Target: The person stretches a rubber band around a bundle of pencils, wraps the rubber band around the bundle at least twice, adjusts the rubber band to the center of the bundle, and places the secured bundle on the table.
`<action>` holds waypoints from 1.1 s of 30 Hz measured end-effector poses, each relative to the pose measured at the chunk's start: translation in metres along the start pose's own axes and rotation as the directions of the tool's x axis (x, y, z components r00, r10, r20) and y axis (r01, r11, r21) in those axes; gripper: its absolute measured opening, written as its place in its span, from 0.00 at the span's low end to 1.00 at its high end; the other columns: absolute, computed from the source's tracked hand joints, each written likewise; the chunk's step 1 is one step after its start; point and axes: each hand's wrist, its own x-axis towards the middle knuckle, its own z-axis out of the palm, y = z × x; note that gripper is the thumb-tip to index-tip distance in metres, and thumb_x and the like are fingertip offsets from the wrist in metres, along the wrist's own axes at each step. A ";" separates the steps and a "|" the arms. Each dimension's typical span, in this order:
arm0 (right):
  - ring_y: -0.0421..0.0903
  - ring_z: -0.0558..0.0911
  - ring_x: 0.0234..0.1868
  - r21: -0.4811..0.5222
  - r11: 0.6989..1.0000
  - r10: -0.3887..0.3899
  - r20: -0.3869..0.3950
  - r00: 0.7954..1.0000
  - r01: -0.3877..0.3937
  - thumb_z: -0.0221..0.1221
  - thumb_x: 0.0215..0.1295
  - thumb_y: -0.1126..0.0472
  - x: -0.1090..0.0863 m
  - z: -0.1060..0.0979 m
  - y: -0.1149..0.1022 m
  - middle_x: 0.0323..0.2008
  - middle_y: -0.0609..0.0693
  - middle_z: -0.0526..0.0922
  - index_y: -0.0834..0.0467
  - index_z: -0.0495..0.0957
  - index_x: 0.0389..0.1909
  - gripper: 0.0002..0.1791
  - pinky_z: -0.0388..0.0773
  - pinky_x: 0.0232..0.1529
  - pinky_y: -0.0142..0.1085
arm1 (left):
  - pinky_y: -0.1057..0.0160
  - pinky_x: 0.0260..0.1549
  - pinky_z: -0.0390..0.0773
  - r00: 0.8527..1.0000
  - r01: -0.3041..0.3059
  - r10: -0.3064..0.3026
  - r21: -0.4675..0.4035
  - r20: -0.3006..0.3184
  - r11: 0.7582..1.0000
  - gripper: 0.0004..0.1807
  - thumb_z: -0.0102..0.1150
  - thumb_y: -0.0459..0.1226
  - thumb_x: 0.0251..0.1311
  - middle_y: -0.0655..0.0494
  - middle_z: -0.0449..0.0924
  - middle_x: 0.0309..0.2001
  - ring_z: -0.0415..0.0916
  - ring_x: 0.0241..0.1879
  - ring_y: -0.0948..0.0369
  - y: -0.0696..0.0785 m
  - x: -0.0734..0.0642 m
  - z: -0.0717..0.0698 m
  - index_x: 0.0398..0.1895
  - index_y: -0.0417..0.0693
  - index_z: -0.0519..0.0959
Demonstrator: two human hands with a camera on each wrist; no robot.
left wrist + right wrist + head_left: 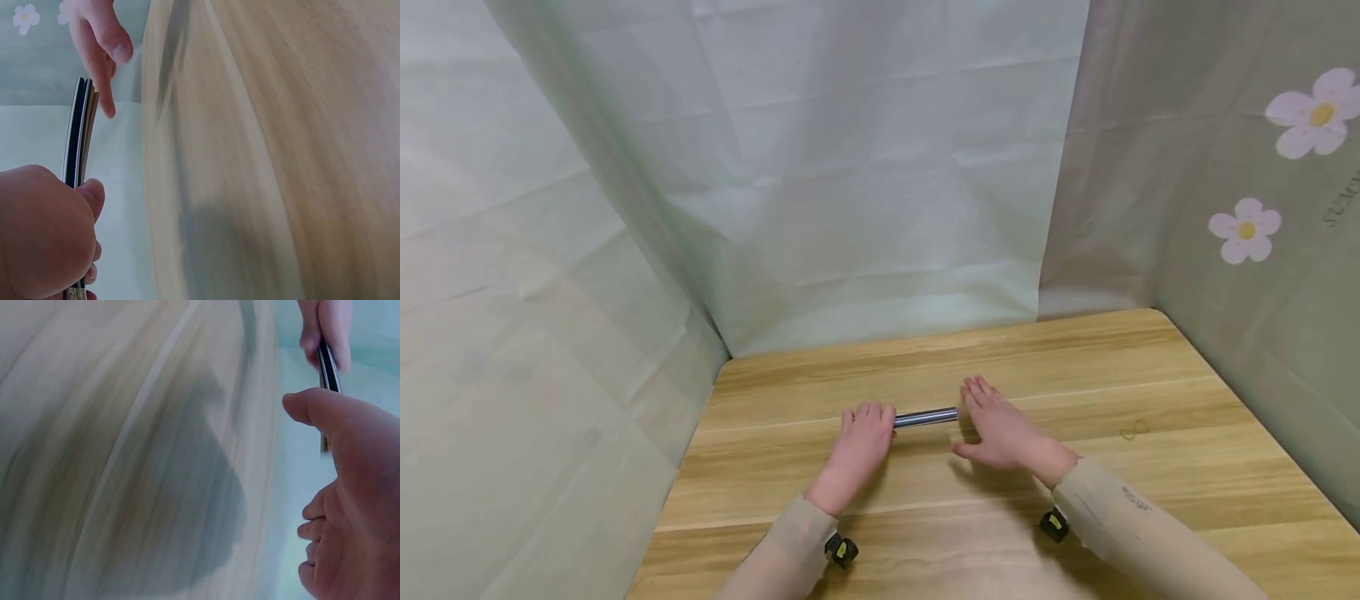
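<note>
The head view looks forward-down from above; close wrist views face across their shared table (925,500).

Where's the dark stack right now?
In the head view's lower middle, the dark stack is gripped by the left hand, its free end pointing toward the right hand, over the wooden table.

Left hand (863,435): bare to just past the wrist. Left sleeve (786,546): pale beige cloth, long, with a plain cuff edge. Left wrist unit (842,551): small, black, boxy, with a yellow-green mark on its face.

Right hand (1002,431): likewise bare. Right sleeve (1157,533): same pale beige; loose cuff; small dark print (1137,499) on the forearm, its design too small to make out. Right wrist unit (1054,525): black, boxy, yellow-green mark.
</note>
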 end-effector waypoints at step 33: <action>0.52 0.87 0.41 -0.008 0.998 0.065 -0.205 0.977 -0.068 0.73 0.64 0.67 -0.145 -0.053 0.206 0.37 0.45 0.87 0.55 0.88 0.37 0.05 0.83 0.45 0.52 | 0.52 0.40 0.64 0.997 0.068 -0.057 -0.345 0.042 0.936 0.11 0.60 0.38 0.77 0.48 0.78 0.42 0.73 0.43 0.51 -0.033 -0.043 0.021 0.49 0.42 0.71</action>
